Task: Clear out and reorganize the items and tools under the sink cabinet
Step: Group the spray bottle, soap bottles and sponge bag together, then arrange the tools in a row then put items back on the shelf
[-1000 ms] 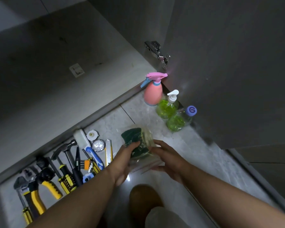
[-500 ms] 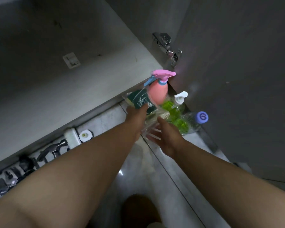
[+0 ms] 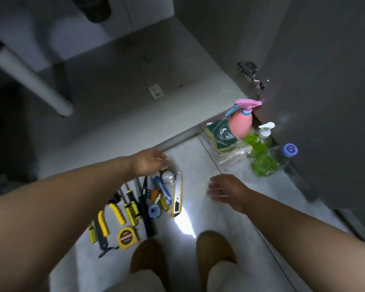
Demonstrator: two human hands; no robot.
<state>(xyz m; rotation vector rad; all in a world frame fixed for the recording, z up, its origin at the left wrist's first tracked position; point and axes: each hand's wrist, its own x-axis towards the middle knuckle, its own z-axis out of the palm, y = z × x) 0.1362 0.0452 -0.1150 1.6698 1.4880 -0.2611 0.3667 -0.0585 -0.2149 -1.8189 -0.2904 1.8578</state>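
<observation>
A clear bag of green sponges [image 3: 221, 134] lies on the floor tiles, leaning against a pink spray bottle [image 3: 240, 123]; no hand touches it. My left hand [image 3: 149, 163] hovers with curled fingers over the far end of a row of tools, just beside a round silver strainer [image 3: 168, 175]; motion blur hides whether it grips anything. My right hand [image 3: 226, 189] hangs open above bare tile with fingers spread. The tools include a yellow utility knife [image 3: 177, 194], yellow-handled pliers [image 3: 114, 213], screwdrivers [image 3: 132, 209] and a yellow tape measure [image 3: 126, 238].
A green soap pump bottle [image 3: 259, 142] and a clear bottle with a purple cap [image 3: 270, 163] stand by the open cabinet door [image 3: 325, 102]. The cabinet floor [image 3: 114, 106] lies beyond the sill, with a white pipe [image 3: 34, 76] at its left. My knees [image 3: 215, 249] are at the bottom.
The sponge bag was set down beside the pink spray bottle and let go. Both hands pulled back; the left swung over to the tools.
</observation>
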